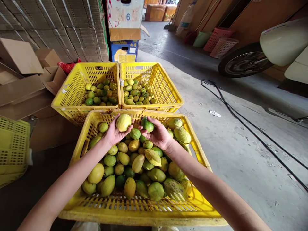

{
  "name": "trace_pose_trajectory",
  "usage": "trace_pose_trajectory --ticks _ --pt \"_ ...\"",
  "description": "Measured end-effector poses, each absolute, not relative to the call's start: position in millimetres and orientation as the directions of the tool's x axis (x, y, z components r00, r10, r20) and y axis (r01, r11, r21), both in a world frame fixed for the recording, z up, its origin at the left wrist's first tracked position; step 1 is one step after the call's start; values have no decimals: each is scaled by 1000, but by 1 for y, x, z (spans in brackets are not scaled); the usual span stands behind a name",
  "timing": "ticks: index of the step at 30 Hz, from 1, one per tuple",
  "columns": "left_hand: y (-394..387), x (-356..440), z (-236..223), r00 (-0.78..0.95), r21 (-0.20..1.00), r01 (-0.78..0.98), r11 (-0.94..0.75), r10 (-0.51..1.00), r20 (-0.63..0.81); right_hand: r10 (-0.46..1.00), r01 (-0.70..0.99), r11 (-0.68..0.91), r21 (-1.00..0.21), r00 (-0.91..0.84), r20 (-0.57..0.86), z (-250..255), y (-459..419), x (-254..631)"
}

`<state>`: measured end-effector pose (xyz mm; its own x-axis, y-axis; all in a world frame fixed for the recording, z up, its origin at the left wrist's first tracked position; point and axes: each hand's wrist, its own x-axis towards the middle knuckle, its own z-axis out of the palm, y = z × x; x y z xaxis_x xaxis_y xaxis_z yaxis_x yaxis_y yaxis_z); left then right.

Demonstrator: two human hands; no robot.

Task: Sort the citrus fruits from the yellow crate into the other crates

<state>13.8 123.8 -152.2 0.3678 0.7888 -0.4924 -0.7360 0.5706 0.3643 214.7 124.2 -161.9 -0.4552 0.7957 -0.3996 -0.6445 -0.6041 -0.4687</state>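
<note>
A large yellow-green lemon (123, 122) rests in my left hand (114, 132), with the fingers curled round it from below. My right hand (160, 134) grips a smaller, dark green lemon (147, 124) between thumb and fingers. Both hands are held up side by side, a small gap between them, over the far half of the near yellow crate (141, 215). Green and yellow lemons of mixed sizes fill this crate, among them a pointed yellow one (153, 157) and a large blotchy one (175, 189). My forearms cover part of the crate's sides.
Beyond stand two more yellow crates, the left one (68, 104) and the right one (166, 86), each partly filled with lemons. Cardboard boxes (21, 89) lie at the left, near another yellow crate (13, 144). A black cable (250, 125) crosses the floor towards a vehicle's wheel (244, 62).
</note>
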Motion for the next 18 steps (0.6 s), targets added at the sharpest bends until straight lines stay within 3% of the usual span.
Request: trace_pose_trajectory --ticks 10,18 --pt "123 17 -152 213 362 -805 469 799 -562 842 -711 -536 -456 -405 -357 -159 128 219" --pt "120 15 -152 329 425 -730 535 820 -468 820 -670 -570 -475 -435 -371 -162 125 218"
